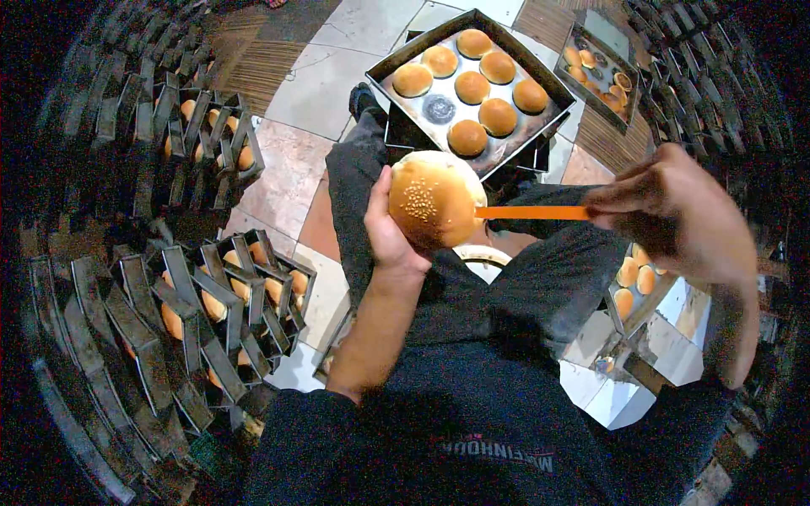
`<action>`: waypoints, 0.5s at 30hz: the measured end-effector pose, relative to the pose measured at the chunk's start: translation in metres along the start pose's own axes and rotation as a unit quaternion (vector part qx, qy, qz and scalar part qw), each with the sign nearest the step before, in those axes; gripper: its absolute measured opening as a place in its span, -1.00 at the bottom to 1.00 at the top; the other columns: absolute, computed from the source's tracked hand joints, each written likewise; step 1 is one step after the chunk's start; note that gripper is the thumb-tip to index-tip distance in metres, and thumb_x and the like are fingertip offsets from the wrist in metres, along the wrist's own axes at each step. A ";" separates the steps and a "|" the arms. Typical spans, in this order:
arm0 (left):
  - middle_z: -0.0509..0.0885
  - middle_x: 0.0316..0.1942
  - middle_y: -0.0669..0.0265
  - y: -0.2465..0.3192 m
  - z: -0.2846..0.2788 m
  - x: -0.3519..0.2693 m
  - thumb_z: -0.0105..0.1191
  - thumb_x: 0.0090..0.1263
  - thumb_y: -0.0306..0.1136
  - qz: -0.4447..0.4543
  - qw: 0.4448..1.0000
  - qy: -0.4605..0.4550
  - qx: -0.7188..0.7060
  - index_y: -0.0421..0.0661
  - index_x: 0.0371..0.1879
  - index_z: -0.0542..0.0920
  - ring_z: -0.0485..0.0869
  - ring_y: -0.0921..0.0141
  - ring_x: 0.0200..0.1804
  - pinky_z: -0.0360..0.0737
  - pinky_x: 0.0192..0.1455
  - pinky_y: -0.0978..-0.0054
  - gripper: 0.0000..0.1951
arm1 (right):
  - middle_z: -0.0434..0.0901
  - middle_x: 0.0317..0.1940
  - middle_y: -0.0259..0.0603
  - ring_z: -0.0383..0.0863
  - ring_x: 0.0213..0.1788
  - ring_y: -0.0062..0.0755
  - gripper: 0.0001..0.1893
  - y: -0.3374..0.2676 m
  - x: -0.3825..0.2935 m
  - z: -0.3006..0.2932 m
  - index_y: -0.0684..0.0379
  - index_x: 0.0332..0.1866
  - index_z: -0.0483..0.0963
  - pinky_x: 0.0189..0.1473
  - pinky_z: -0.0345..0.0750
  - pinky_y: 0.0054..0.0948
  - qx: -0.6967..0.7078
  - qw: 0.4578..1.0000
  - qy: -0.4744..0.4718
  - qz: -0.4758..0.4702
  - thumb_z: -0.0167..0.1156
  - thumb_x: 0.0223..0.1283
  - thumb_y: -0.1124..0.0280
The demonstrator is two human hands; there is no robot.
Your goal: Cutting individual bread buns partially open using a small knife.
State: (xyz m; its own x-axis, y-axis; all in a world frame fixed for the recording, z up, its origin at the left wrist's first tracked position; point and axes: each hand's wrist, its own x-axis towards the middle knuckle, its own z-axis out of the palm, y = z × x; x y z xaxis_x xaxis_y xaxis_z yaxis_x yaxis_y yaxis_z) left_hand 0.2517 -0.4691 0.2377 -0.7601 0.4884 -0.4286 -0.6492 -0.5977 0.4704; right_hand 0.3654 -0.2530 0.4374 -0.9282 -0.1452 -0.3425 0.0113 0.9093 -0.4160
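Observation:
Resting in my left hand (389,234) is a round sesame-topped bun (436,199), gripped around its near side above my lap. My right hand (652,196) grips an orange strip-like handle (531,212), possibly a knife's, which points at the bun's right edge. Its far end meets the bun there; whether a blade sits inside is hidden. Just beyond my hands, a square metal baking tray (506,148) stands tilted across the view. Several browned buns (472,87) lie in it, around a dark round mark (438,109) on its floor.
Stacked metal trays with buns (234,297) rise at the left, and more stacked trays (715,82) stand at the far right. A tray with buns and bun pieces (598,79) lies on the tiled floor (297,152). Another bun tray (623,303) sits beside my right leg.

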 end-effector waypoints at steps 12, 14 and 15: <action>0.63 -0.06 0.24 0.019 -0.002 0.018 -0.25 0.40 -0.10 0.008 0.997 0.039 -0.069 -0.10 -0.02 0.53 0.61 0.24 -0.01 0.52 0.08 0.19 -0.60 | 0.65 -0.25 0.00 0.65 -0.24 -0.06 -0.72 -0.003 0.003 0.018 0.33 -0.22 0.60 -0.15 0.58 -0.33 0.009 0.998 0.068 -0.013 0.24 -0.13 0.50; 0.63 -0.05 0.24 0.029 -0.006 0.022 -0.27 0.40 -0.10 0.027 0.995 0.064 -0.068 -0.10 -0.01 0.53 0.61 0.23 -0.01 0.52 0.08 0.17 -0.59 | 0.64 -0.22 0.00 0.64 -0.20 -0.04 -0.73 -0.005 -0.001 0.014 0.33 -0.22 0.60 -0.10 0.58 -0.31 0.050 0.996 0.048 0.049 0.25 -0.09 0.47; 0.62 -0.04 0.24 0.031 -0.005 0.024 -0.28 0.40 -0.10 0.035 0.994 0.084 -0.066 -0.10 0.00 0.53 0.60 0.23 0.00 0.51 0.09 0.15 -0.58 | 0.64 -0.22 0.00 0.64 -0.20 -0.04 -0.73 -0.005 0.001 0.016 0.33 -0.22 0.60 -0.10 0.58 -0.31 0.050 0.996 0.048 0.048 0.25 -0.09 0.47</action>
State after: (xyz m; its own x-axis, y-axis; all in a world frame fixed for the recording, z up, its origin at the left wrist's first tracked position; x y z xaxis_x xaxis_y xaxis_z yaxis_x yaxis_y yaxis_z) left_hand 0.2137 -0.4791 0.2378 -0.7817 0.3362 -0.5253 -0.5767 -0.7104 0.4034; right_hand 0.3701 -0.2640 0.4251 -0.9524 -0.0165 -0.3043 0.1345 0.8733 -0.4683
